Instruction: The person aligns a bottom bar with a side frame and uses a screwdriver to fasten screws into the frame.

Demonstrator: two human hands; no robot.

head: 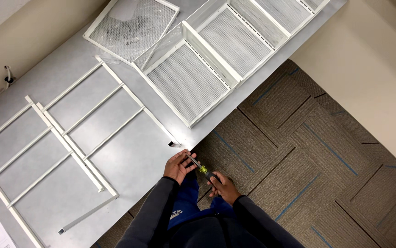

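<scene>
Both hands (178, 166) grip screwdriver (200, 167), seemingly past table edge (207, 135).

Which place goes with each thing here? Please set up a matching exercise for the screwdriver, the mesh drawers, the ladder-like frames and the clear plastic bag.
Things:
1. yellow-and-black screwdriver
2. white mesh metal drawers
3. white ladder-like metal frames
4. clear plastic bag of small parts

Places:
A. flat on the grey table's near half
B. on a mesh panel at the far end
C. between the left hand and right hand
D. along the table's far right edge

Pairs: 1-C, 2-D, 3-A, 4-B
</scene>
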